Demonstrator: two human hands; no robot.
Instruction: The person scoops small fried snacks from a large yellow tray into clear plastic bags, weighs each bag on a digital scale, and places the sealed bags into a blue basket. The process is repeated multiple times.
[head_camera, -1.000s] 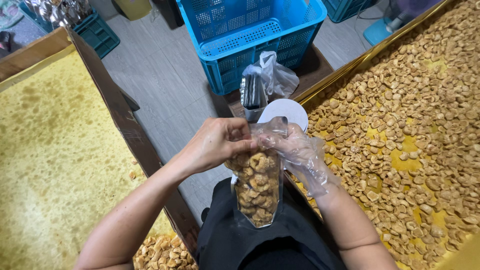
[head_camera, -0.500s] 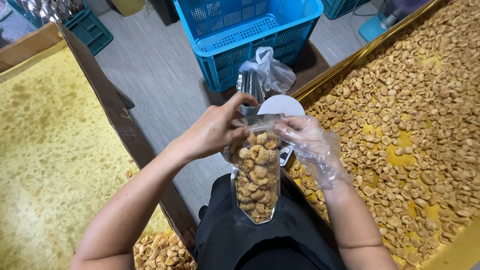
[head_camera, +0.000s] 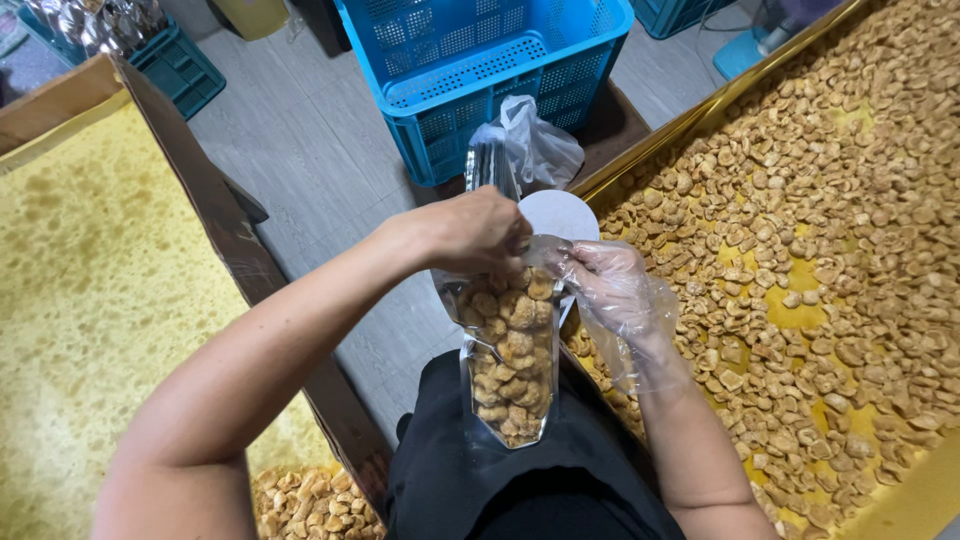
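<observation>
left grip pinches pouch top | right grip beside

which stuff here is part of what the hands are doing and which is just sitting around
In use:
- clear plastic pouch filled with golden fried pieces, held at its top by both hands
- bare left hand
- right hand in a clear plastic glove
- wide tray of loose golden fried pieces

Lying about:
- blue plastic slatted crate
- crumpled clear plastic bag
- yellow paper-lined tray
</observation>
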